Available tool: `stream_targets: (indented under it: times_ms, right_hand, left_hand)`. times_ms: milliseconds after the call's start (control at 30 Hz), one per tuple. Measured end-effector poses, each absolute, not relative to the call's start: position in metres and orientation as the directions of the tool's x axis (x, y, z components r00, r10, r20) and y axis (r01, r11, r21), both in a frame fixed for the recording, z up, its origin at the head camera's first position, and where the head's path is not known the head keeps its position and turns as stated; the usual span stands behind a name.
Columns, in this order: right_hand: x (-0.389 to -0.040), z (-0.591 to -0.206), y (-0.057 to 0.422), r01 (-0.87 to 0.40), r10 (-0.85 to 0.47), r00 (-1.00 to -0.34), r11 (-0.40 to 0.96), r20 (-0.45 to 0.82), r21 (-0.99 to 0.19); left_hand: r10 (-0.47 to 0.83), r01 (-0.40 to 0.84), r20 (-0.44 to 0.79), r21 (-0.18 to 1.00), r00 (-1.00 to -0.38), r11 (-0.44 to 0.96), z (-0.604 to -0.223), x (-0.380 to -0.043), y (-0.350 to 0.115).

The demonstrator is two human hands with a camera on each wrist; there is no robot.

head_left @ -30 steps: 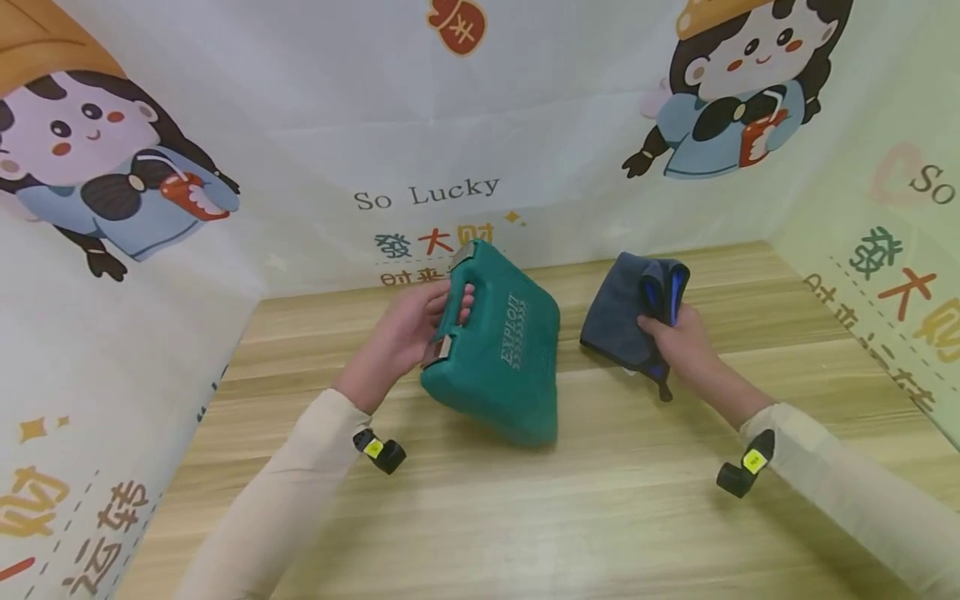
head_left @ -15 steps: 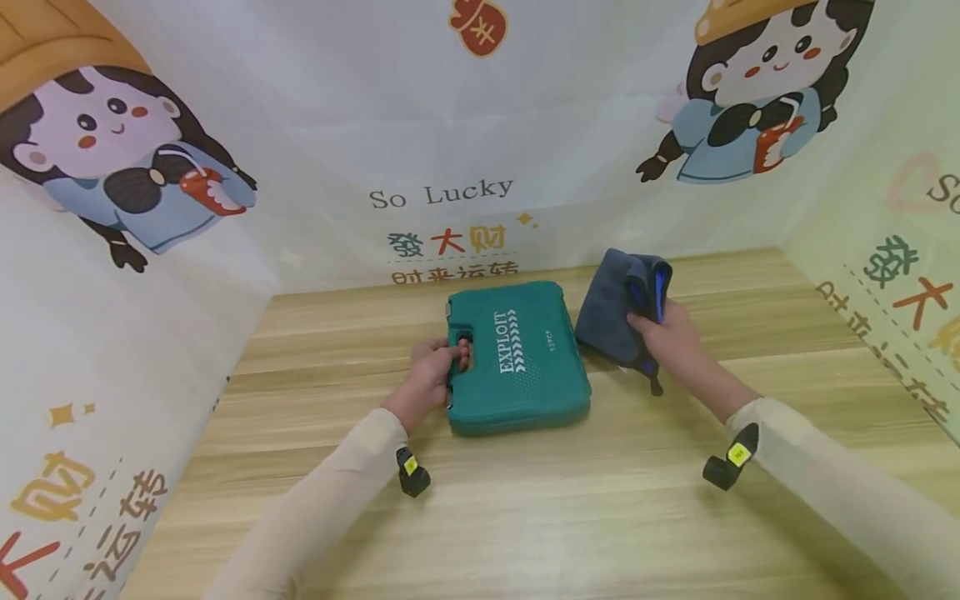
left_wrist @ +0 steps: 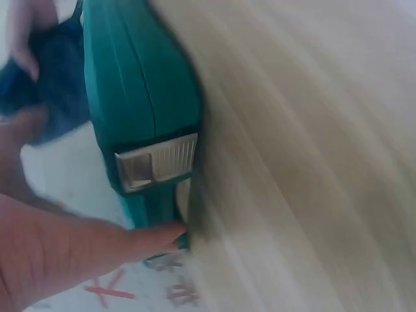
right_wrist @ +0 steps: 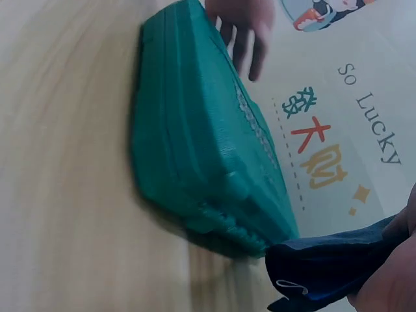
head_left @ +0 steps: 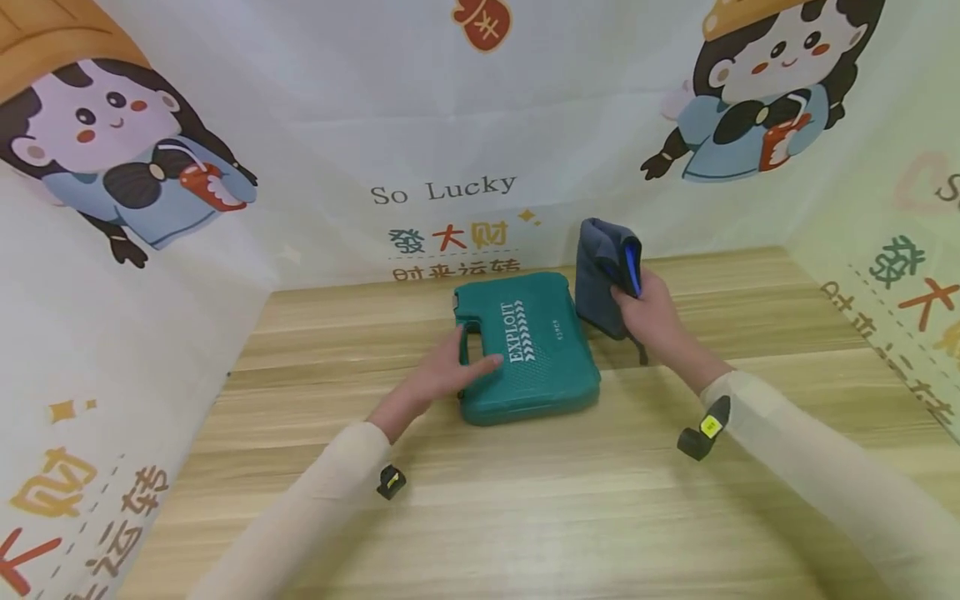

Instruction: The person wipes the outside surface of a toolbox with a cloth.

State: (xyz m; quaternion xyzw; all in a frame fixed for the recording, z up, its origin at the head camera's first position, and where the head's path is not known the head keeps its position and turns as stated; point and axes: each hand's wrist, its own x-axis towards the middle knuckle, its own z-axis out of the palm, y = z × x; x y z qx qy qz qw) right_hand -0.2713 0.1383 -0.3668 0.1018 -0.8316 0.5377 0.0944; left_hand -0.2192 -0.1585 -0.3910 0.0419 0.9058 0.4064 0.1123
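A green plastic tool case (head_left: pixel 536 367), lettered "EXPLOIT", lies flat on the table with its handle to the left. My left hand (head_left: pixel 444 367) is over the handle side, its thumb stretched across the case's top. In the right wrist view the fingers of that left hand (right_wrist: pixel 244 29) are spread and straight, and in the left wrist view a finger reaches beside the handle below a metal latch (left_wrist: pixel 156 162). My right hand (head_left: pixel 652 312) grips a folded dark blue-grey cloth (head_left: pixel 596 275) with bright blue inside. The cloth stands close to the case's right edge.
The wooden table (head_left: pixel 510 508) extends in front of and to both sides of the case. Printed white sheeting (head_left: pixel 322 167) with cartoon figures stands at the back and sides. A dark wrist camera (head_left: pixel 697 442) sits on the right sleeve, another on the left.
My left hand brought the tilted tool case down flat onto the table, then loosened its fingers from the handle. My right hand moved the cloth left and slightly away, toward the case.
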Motion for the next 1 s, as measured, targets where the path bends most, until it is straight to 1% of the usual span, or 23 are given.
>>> stream_targets:
  times_ms: [67, 133, 200, 300, 433, 533, 600, 700, 767, 833, 900, 967, 1000]
  right_hand:
    - [-0.275, -0.362, 0.134, -0.290, -0.075, -0.956, 0.412, 0.285, -0.864]
    - [-0.281, -0.358, 0.127, -0.312, -0.087, -0.948, 0.422, 0.305, -0.851]
    - [-0.287, -0.354, 0.119, -0.350, -0.099, -0.935, 0.429, 0.341, -0.833]
    - [-0.294, -0.347, 0.102, -0.415, -0.134, -0.907, 0.442, 0.399, -0.795]
    - [-0.298, -0.341, 0.075, -0.463, -0.200, -0.884, 0.484, 0.421, -0.742]
    - [-0.301, -0.341, 0.055, -0.517, -0.285, -0.856, 0.528, 0.432, -0.674]
    - [-0.303, -0.342, 0.044, -0.590, -0.364, -0.806, 0.558, 0.467, -0.583]
    - [-0.307, -0.348, 0.029, -0.696, -0.503, -0.709, 0.613, 0.494, -0.374]
    - [-0.308, -0.352, 0.020, -0.721, -0.593, -0.672, 0.660, 0.443, -0.211]
    - [-0.308, -0.357, 0.011, -0.720, -0.666, -0.675, 0.689, 0.318, -0.087]
    - [-0.307, -0.361, 0.003, -0.710, -0.701, -0.698, 0.704, 0.148, -0.016]
    - [-0.306, -0.364, -0.005, -0.700, -0.700, -0.714, 0.714, 0.005, 0.005]
    - [-0.305, -0.366, -0.008, -0.693, -0.693, -0.720, 0.720, -0.045, -0.001]
  left_hand:
    - [0.268, 0.103, -0.171, 0.633, -0.948, 0.767, -0.393, -0.207, -0.157]
    - [0.320, 0.185, -0.168, 0.539, -0.933, 0.822, -0.397, -0.197, -0.154]
    - [0.337, 0.229, -0.158, 0.472, -0.928, 0.852, -0.402, -0.191, -0.151]
    - [0.331, 0.248, -0.141, 0.415, -0.933, 0.875, -0.406, -0.187, -0.150]
    - [0.334, 0.254, -0.154, 0.386, -0.930, 0.887, -0.403, -0.184, -0.152]
    - [0.346, 0.263, -0.164, 0.385, -0.924, 0.885, -0.402, -0.183, -0.154]
    - [0.360, 0.274, -0.166, 0.390, -0.918, 0.879, -0.402, -0.184, -0.155]
    - [0.380, 0.288, -0.168, 0.403, -0.910, 0.869, -0.401, -0.185, -0.157]
    - [0.395, 0.301, -0.173, 0.404, -0.902, 0.864, -0.401, -0.186, -0.159]
    - [0.413, 0.316, -0.171, 0.411, -0.895, 0.855, -0.401, -0.187, -0.160]
    - [0.429, 0.329, -0.163, 0.424, -0.889, 0.844, -0.402, -0.187, -0.162]
    - [0.440, 0.342, -0.158, 0.425, -0.884, 0.838, -0.403, -0.188, -0.163]
    - [0.445, 0.346, -0.153, 0.430, -0.882, 0.834, -0.404, -0.189, -0.164]
